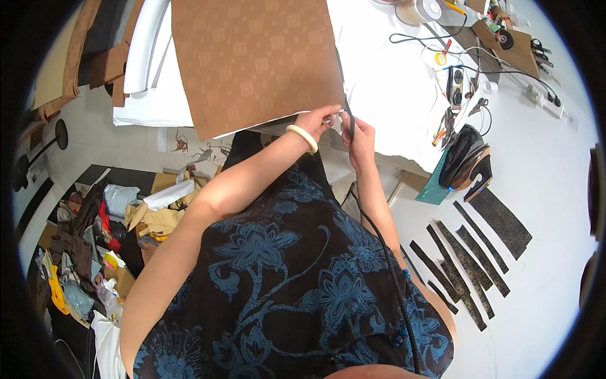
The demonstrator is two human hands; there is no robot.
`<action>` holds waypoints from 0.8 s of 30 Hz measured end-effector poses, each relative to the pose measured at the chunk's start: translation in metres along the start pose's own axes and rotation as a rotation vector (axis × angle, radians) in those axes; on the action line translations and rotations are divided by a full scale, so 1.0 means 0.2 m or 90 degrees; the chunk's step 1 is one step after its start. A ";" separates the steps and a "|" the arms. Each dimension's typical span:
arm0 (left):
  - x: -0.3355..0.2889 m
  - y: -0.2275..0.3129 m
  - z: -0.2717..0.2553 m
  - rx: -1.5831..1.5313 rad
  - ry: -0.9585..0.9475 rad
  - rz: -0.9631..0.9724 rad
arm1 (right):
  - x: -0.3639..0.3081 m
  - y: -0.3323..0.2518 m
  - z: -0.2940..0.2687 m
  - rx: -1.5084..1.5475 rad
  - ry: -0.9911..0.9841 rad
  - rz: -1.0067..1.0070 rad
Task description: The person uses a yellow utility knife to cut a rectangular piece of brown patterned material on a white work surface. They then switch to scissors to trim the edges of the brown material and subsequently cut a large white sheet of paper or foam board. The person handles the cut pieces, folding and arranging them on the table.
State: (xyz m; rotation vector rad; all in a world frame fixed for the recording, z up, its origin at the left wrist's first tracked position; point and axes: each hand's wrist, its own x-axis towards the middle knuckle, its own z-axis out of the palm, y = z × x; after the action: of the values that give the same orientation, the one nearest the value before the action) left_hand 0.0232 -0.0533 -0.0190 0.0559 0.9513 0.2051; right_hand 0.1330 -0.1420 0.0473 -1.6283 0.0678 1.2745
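At white table's (385,101) near edge, dark strip (346,95) is pinched by r. hand (360,140) along brown sheet's (259,63) right side; l. hand (317,121) is curled at near-right corner, grip can't be told. Edge alignment apparently underway; steady tension prob. needed next.

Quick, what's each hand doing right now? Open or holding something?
Left hand: fingers curled by the brown sheet's corner; can't tell if it's gripping.
Right hand: closed, holding the dark strip.

No legible lettering anywhere.
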 end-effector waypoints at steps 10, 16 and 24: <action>-0.01 0.01 -0.01 -0.003 -0.031 0.024 | 0.00 0.03 0.02 0.027 0.009 0.001; -0.07 0.09 -0.12 -0.240 0.042 0.006 | -0.01 0.04 0.03 0.038 0.005 0.002; -0.06 0.04 -0.12 -0.285 0.086 -0.007 | 0.00 0.04 0.07 0.045 0.010 -0.012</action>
State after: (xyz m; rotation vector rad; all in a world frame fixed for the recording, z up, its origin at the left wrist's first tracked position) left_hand -0.0045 -0.0486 -0.0219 -0.3782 1.0215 0.4111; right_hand 0.1183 -0.1362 0.0435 -1.5751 0.1067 1.2318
